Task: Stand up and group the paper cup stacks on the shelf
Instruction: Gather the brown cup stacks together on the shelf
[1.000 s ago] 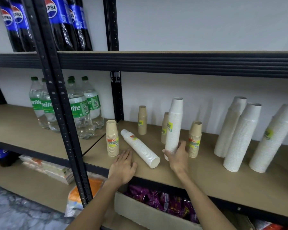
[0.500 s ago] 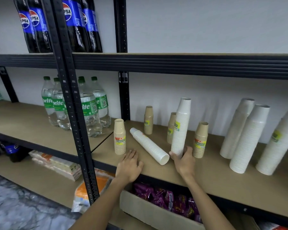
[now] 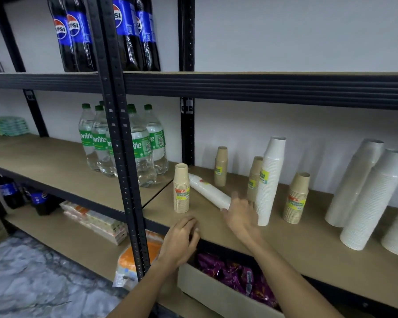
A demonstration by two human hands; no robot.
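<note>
head view: a wooden shelf [image 3: 308, 244] carries paper cup stacks. the lying white stack [image 3: 207, 191] rests on its side near the shelf's front edge, towards its left end, between a short brown stack [image 3: 181, 189] and a tall white stack [image 3: 270, 180], both upright. the right hand [image 3: 240, 214], blurred, fingers spread, covers its near end without a clear grip. the left hand [image 3: 182, 239] sits at the front edge, fingers loosely curled, holding nothing.
</note>
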